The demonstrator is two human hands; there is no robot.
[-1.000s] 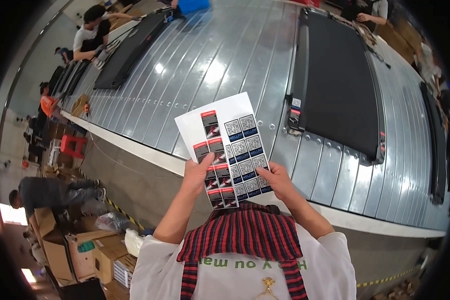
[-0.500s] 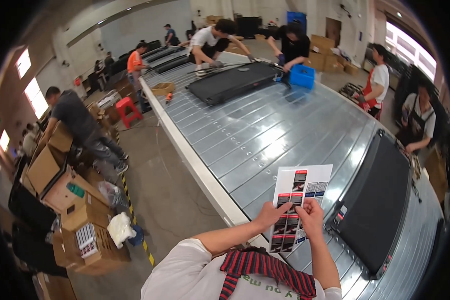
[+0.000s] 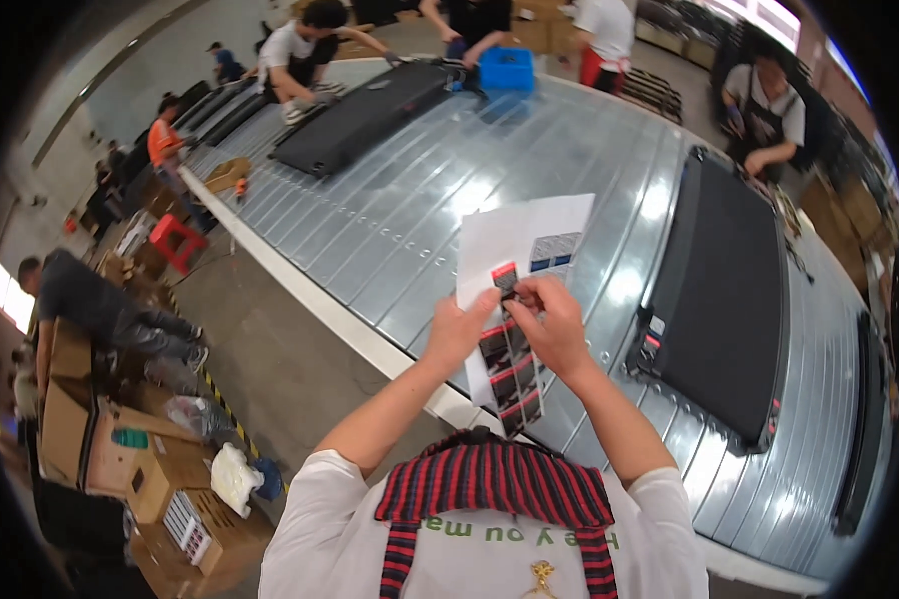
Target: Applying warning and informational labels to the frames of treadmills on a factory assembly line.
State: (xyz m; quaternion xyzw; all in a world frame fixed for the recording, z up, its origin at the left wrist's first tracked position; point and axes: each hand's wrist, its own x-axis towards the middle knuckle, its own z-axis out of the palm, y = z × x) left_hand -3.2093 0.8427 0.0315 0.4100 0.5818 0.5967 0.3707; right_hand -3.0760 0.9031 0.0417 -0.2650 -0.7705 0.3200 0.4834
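Note:
A white sticker sheet (image 3: 484,240) with black-and-red labels and a block of blue-and-grey ones is held up in front of me, over the near edge of the metal table. My left hand (image 3: 461,324) grips it by the left side, thumb on top. Against the labels in the middle, my right hand (image 3: 552,324) pinches with thumb and forefinger, just below the top black-and-red label (image 3: 505,278). Whether that label is lifting from its backing is hidden by the fingers. The lower labels (image 3: 512,374) hang bent below my hands.
On the ribbed metal table (image 3: 410,280) lie a long black panel (image 3: 719,299) to my right and another black panel (image 3: 365,115) farther off, near a blue bin (image 3: 506,69). Co-workers stand or crouch around it. Cardboard boxes (image 3: 185,479) and a red stool (image 3: 177,242) are left.
My view has turned to the right. The sheet has tilted and bent, and my right hand has shifted up it to just beneath the top black-and-red label.

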